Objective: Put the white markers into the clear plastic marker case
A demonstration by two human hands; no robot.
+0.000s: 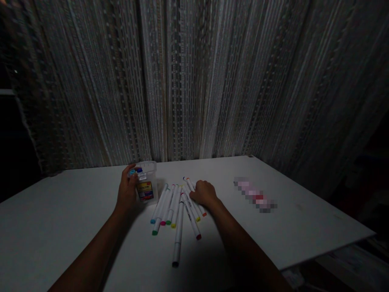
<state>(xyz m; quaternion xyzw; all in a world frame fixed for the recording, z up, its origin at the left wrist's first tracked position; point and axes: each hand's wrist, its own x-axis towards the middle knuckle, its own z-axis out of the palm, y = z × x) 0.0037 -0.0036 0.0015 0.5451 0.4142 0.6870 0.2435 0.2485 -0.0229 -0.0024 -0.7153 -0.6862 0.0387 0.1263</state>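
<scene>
My left hand (pixel 127 190) grips a clear plastic marker case (pixel 147 185) with a yellow and red label; two markers with blue caps stand in it. To its right, several white markers (pixel 174 207) with coloured caps lie side by side on the white table (pixel 75 211). One long marker (pixel 177 237) with a dark cap points toward me. My right hand (pixel 204 193) rests on the right side of the marker row, fingers curled down onto a marker there.
A curtain of pale hanging strings (pixel 194 81) closes off the back of the table. A blurred-out patch (pixel 255 195) lies on the table to the right. The table's right edge (pixel 334 251) drops off to dark floor clutter.
</scene>
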